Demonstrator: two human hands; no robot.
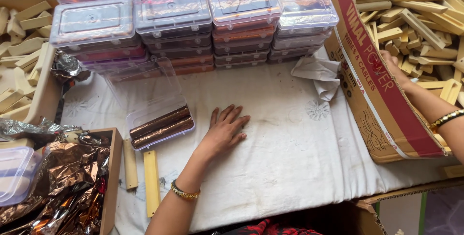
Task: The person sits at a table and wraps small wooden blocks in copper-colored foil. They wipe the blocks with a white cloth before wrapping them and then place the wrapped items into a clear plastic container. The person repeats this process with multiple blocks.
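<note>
White cloth covers the table. Her left hand [223,129] rests flat, fingers spread, right of the open clear case [159,119] holding two foil-wrapped bars [161,127]. Her right hand [394,66] reaches into the carton of wooden strips [425,22], fingers hidden; picking comes next, I'd judge.

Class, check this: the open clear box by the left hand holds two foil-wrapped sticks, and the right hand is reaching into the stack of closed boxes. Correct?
Not quite. The head view shows the right hand reaching into the cardboard carton of pale sticks, not the stacked boxes. The rest stands.
</note>
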